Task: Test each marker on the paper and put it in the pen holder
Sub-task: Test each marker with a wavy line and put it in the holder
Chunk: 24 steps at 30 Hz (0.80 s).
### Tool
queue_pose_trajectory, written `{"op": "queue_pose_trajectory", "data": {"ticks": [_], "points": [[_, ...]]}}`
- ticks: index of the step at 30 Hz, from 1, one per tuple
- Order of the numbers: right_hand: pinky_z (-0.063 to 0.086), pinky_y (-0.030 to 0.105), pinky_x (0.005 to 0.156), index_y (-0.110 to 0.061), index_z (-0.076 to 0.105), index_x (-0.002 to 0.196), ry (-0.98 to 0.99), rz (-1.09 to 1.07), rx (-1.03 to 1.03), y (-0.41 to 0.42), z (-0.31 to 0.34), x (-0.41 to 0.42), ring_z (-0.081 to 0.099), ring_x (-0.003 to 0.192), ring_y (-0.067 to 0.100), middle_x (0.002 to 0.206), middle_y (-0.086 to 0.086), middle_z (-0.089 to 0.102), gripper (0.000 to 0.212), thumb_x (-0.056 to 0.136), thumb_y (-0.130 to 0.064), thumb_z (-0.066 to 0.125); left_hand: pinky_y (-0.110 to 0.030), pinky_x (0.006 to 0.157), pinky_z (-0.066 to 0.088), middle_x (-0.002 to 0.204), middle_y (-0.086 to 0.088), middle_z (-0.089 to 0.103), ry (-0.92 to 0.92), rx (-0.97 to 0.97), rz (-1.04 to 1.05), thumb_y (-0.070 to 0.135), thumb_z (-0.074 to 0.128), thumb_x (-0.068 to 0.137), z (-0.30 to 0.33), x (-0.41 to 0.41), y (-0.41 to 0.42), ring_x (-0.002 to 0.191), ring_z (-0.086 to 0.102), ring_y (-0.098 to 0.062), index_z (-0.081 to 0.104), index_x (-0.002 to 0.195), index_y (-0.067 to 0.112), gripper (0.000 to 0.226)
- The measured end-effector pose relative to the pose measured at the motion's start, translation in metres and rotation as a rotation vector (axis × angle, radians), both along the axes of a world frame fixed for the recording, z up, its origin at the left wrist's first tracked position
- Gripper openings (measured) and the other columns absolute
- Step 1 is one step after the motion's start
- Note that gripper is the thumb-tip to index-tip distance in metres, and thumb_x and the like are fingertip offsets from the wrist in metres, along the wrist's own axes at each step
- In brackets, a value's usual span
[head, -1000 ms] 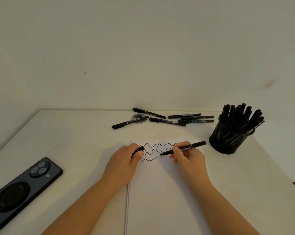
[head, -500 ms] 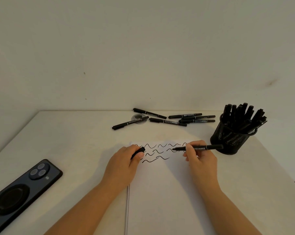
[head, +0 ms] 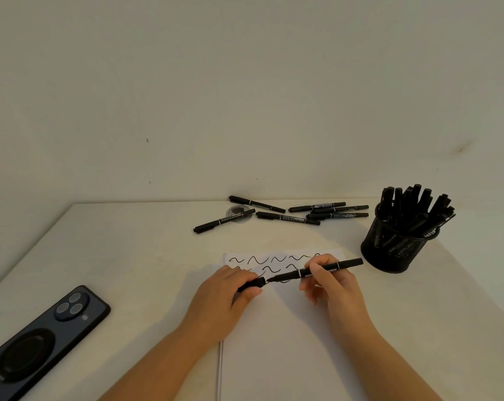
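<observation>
My right hand (head: 333, 285) pinches a black marker (head: 300, 274) that lies almost level, its tip pointing left at the cap (head: 252, 283). My left hand (head: 224, 296) grips that black cap, whose open end faces the tip. The tip sits right at the cap's mouth. Both hands hover over the white paper (head: 276, 342), which bears rows of black wavy test lines near its far edge. The black mesh pen holder (head: 395, 247), full of several markers, stands to the right. Several loose black markers (head: 288, 217) lie at the table's far side.
A dark phone (head: 39, 340) lies face down at the left front of the white table (head: 135, 256). A small round clear lid (head: 238, 212) sits under one loose marker. The wall runs along the table's far edge.
My right hand swept the marker right along the paper, then brought it back left so its tip meets the cap in my left hand. My left hand stayed put.
</observation>
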State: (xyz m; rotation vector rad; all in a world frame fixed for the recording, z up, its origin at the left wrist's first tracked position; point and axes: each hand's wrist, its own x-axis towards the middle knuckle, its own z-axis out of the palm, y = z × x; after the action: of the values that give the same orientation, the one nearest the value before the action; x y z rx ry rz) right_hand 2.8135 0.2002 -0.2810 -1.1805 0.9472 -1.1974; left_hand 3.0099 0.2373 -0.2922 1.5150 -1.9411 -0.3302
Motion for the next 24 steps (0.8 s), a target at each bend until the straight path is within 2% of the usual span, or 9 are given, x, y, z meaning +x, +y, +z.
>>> {"op": "queue_pose_trajectory", "data": {"ticks": [4,7,12,16,24], "points": [[0.039,0.02,0.044,-0.009,0.056,0.075,0.021,0.031,-0.004,0.0,0.0,0.001,0.051,0.048,0.013,0.056,0.007,0.063,0.019,0.091,-0.003,0.047,-0.004,0.072,0.031,0.085,0.024,0.054,-0.002,0.016,-0.009,0.033,0.054,0.09,0.001,-0.001,0.0,0.081,0.041,0.009,0.064,0.104,0.025,0.019],[0.04,0.02,0.045,-0.009,0.058,0.077,0.058,0.067,-0.018,0.001,0.0,0.001,0.052,0.049,0.012,0.058,0.008,0.065,0.017,0.09,-0.003,0.049,-0.004,0.071,0.031,0.081,0.03,0.049,0.014,0.03,-0.01,0.032,0.055,0.089,0.002,-0.001,0.0,0.08,0.041,0.012,0.064,0.103,0.026,0.017],[0.041,0.021,0.048,-0.01,0.063,0.084,0.114,0.138,-0.044,0.005,-0.001,0.004,0.054,0.055,0.012,0.065,0.009,0.068,0.013,0.088,-0.001,0.054,-0.004,0.069,0.031,0.079,0.021,0.052,0.029,0.012,-0.03,0.037,0.051,0.087,0.005,-0.003,0.001,0.079,0.041,0.005,0.065,0.099,0.023,0.023],[0.042,0.02,0.052,-0.01,0.065,0.084,0.12,0.173,-0.063,0.006,0.001,0.005,0.053,0.055,0.01,0.063,0.003,0.066,0.016,0.086,0.002,0.056,-0.006,0.067,0.032,0.078,0.018,0.053,0.036,-0.001,-0.052,0.036,0.047,0.087,0.007,-0.007,0.003,0.078,0.042,0.001,0.065,0.096,0.019,0.027],[0.043,0.013,0.057,-0.01,0.063,0.079,0.143,0.182,-0.098,0.01,0.006,0.01,0.053,0.053,0.007,0.055,-0.004,0.061,0.022,0.085,0.009,0.053,-0.008,0.063,0.03,0.067,0.024,0.044,0.056,0.049,-0.07,0.038,0.042,0.086,0.007,-0.01,0.003,0.07,0.043,0.009,0.065,0.092,0.016,0.032]]}}
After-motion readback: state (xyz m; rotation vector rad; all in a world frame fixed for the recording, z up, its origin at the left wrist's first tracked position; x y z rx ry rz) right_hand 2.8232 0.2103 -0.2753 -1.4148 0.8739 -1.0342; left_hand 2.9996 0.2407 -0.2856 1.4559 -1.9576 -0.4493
